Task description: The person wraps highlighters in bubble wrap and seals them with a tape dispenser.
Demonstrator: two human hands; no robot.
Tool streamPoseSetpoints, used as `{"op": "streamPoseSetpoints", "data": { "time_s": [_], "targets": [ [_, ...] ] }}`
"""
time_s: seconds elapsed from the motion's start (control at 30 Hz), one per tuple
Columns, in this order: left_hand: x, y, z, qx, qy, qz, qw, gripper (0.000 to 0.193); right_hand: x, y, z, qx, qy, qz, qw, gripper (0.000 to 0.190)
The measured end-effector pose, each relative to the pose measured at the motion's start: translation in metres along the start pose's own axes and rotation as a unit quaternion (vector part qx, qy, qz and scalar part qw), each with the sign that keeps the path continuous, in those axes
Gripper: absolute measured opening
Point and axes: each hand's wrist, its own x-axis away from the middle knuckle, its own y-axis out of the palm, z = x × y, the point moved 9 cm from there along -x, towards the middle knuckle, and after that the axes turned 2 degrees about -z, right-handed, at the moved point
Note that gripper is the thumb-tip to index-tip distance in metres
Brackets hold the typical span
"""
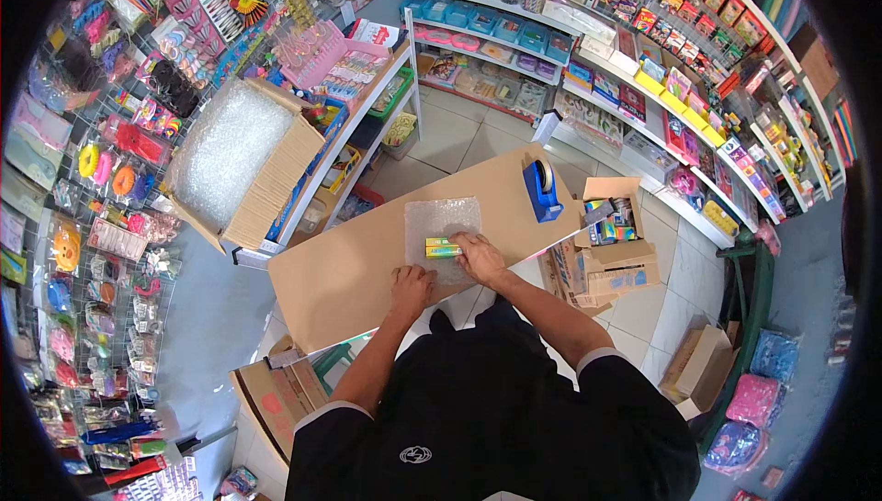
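A sheet of bubble wrap [441,215] lies flat on a brown tabletop [344,260]. On it rests a small yellow and green box [439,248], or a pair of them side by side. The fingers of my right hand [480,258] are on the box's right end; whether they grip it or only touch it cannot be told. My left hand [412,287] lies on the lower left edge of the wrap, just below the box, fingers bent. A blue tape dispenser [543,191] with a roll of tape stands at the table's right end.
An open carton of bubble wrap [238,150] sits on the shelf at the left. Right of the table, an open cardboard box [613,222] holds colourful small packs. Another carton [282,398] is at the lower left. Stocked shelves [620,98] and hanging goods surround the table.
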Motion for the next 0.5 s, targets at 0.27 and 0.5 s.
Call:
{"op": "streamPoseSetpoints", "data": {
  "time_s": [0.27,0.5],
  "targets": [
    [0.006,-0.002,0.005,-0.053,0.052,0.061,0.995,0.024,-0.001,-0.003,0.0,-0.064,0.004,0.005,0.998,0.044],
    [0.003,-0.001,0.01,-0.069,0.068,0.068,0.993,0.026,-0.016,0.008,0.028,-0.078,0.062,-0.057,0.993,0.046]
  ]
}}
